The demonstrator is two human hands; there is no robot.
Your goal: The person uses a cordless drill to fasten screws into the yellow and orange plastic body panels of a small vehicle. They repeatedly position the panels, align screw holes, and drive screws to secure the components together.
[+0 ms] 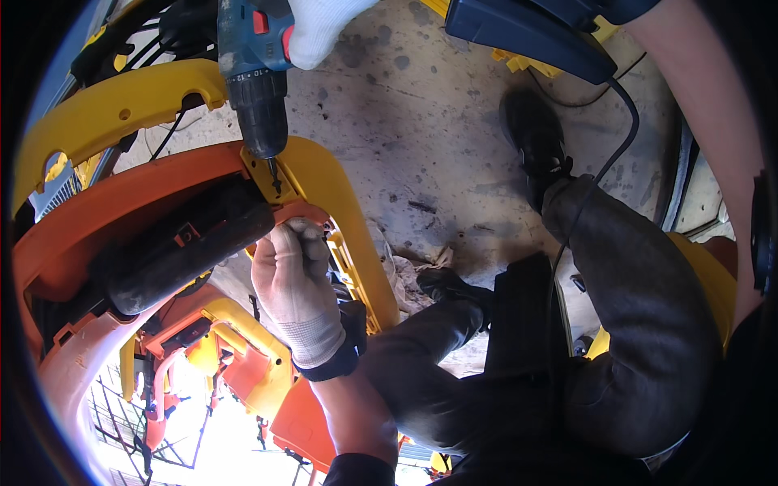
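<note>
A blue-green cordless drill (258, 49) with a black chuck points downward at the upper left. My right hand (324, 28), in a white glove and cut off by the top edge, is closed on its grip. The bit (274, 172) meets the yellow corner piece (312, 166) of a plastic shell; whether it sits on a screw is too small to tell. Just below, my gloved left hand (293, 275) has its fingers curled against the edge of the orange shell (138, 186); the fingertips are partly hidden. A black cylindrical part (186, 243) lies inside the shell.
Another yellow part (121, 113) stands behind the shell. More orange and yellow assemblies (251, 364) are at the lower left. A dark device (527, 36) with a hanging black cable (620, 146) is at the upper right. My legs (632, 283) and shoes are over the stained concrete floor (389, 121).
</note>
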